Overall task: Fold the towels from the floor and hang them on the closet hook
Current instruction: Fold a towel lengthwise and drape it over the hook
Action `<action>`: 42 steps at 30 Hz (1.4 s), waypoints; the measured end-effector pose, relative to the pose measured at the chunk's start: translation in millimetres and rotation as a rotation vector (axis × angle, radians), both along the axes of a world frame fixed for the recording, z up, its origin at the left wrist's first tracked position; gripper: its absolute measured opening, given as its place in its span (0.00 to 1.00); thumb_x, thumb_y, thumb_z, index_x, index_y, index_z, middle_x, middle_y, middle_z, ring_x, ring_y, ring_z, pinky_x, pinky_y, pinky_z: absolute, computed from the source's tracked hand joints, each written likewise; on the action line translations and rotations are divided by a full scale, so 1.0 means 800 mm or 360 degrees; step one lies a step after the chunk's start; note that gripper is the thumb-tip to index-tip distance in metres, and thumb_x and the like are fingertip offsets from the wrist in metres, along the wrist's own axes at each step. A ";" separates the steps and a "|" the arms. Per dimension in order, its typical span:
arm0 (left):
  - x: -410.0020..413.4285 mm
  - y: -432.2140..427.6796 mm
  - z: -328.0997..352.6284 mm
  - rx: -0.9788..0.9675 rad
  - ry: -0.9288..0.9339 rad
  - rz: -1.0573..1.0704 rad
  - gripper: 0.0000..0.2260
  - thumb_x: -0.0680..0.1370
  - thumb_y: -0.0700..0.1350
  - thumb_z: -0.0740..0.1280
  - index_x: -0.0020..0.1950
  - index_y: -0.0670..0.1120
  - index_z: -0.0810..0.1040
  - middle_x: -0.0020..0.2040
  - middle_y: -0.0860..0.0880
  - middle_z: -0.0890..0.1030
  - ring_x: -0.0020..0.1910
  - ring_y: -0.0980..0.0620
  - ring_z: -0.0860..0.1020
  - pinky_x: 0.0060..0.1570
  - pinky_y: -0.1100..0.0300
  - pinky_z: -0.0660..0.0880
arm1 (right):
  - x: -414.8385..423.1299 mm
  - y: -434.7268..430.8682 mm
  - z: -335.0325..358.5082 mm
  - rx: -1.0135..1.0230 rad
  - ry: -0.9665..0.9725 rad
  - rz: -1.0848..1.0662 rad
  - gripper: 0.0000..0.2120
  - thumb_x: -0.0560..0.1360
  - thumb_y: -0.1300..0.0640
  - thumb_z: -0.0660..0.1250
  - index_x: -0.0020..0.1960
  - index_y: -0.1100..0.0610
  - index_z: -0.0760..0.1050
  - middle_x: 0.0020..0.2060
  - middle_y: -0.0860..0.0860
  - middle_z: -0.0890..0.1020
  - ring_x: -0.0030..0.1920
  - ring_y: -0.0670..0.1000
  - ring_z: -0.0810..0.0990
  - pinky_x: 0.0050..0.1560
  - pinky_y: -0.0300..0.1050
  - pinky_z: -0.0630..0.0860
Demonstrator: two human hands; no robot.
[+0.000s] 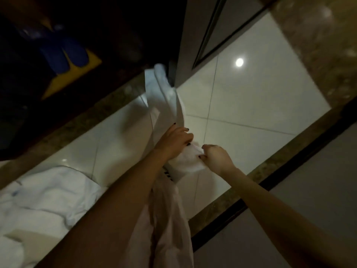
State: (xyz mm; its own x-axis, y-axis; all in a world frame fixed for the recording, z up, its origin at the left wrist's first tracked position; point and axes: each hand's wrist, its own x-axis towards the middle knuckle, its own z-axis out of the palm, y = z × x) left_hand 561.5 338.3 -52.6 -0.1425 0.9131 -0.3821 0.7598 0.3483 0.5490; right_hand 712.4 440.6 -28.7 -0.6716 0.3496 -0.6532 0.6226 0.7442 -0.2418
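A long white towel (166,105) hangs stretched in the middle of the view, its far end up by the dark closet opening (108,45). My left hand (173,141) grips the towel's near part from the left. My right hand (215,158) pinches a bunched white corner of it just to the right. More white towels (48,192) lie crumpled on the floor at the lower left. No hook is visible.
A glossy white tiled floor (251,105) with a brown marble border lies below. The closet door frame (185,45) stands upper centre. Blue slippers (63,53) on a yellow mat sit inside the dark closet. Pale clothing hangs below my arms.
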 end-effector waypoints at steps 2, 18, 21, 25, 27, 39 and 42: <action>-0.034 0.006 0.079 0.0029 0.0028 0.0078 0.05 0.79 0.45 0.61 0.45 0.48 0.74 0.44 0.49 0.77 0.48 0.48 0.71 0.56 0.51 0.69 | -0.029 0.018 0.070 0.0076 0.0048 -0.0005 0.08 0.79 0.57 0.61 0.44 0.60 0.73 0.43 0.56 0.77 0.45 0.60 0.79 0.39 0.45 0.66; -0.184 -0.041 0.722 0.0819 0.0301 0.0525 0.02 0.78 0.43 0.64 0.49 0.47 0.76 0.43 0.50 0.81 0.43 0.52 0.79 0.44 0.51 0.75 | -0.171 0.061 0.680 -0.0124 0.1748 -0.0613 0.06 0.75 0.62 0.67 0.44 0.51 0.78 0.35 0.41 0.79 0.37 0.35 0.77 0.35 0.28 0.68; -0.200 -0.062 0.825 0.0999 0.0351 0.0629 0.03 0.78 0.44 0.65 0.45 0.51 0.75 0.41 0.52 0.80 0.41 0.54 0.78 0.44 0.53 0.74 | -0.188 0.042 0.785 -0.0185 0.2039 -0.0542 0.06 0.75 0.62 0.67 0.44 0.51 0.79 0.37 0.43 0.81 0.40 0.36 0.78 0.36 0.28 0.70; -0.204 -0.099 0.925 0.1313 0.0251 0.0742 0.08 0.77 0.42 0.67 0.41 0.55 0.75 0.39 0.58 0.80 0.40 0.62 0.77 0.44 0.64 0.72 | -0.207 0.014 0.902 -0.0238 0.2236 -0.0398 0.09 0.78 0.61 0.63 0.48 0.60 0.82 0.40 0.54 0.84 0.43 0.54 0.81 0.44 0.51 0.76; -0.200 -0.115 0.954 0.1438 0.0159 0.0799 0.09 0.77 0.40 0.68 0.41 0.53 0.76 0.38 0.57 0.80 0.40 0.60 0.77 0.43 0.63 0.72 | -0.219 0.004 0.949 -0.0260 0.2304 -0.0267 0.11 0.79 0.60 0.61 0.49 0.59 0.83 0.40 0.52 0.84 0.40 0.52 0.80 0.40 0.50 0.74; -0.188 -0.153 1.042 0.2192 -0.0127 0.1419 0.07 0.76 0.36 0.69 0.43 0.49 0.79 0.41 0.54 0.81 0.42 0.61 0.79 0.42 0.68 0.74 | -0.288 -0.052 1.098 -0.0704 0.2775 0.0128 0.10 0.76 0.63 0.65 0.51 0.51 0.81 0.32 0.45 0.81 0.31 0.42 0.78 0.32 0.36 0.73; -0.189 -0.152 1.061 0.2146 -0.0172 0.1333 0.07 0.76 0.39 0.70 0.51 0.49 0.78 0.46 0.51 0.81 0.48 0.56 0.80 0.46 0.63 0.75 | -0.310 -0.055 1.118 -0.0787 0.2786 0.0250 0.10 0.76 0.64 0.65 0.54 0.53 0.78 0.39 0.48 0.81 0.37 0.46 0.79 0.37 0.39 0.74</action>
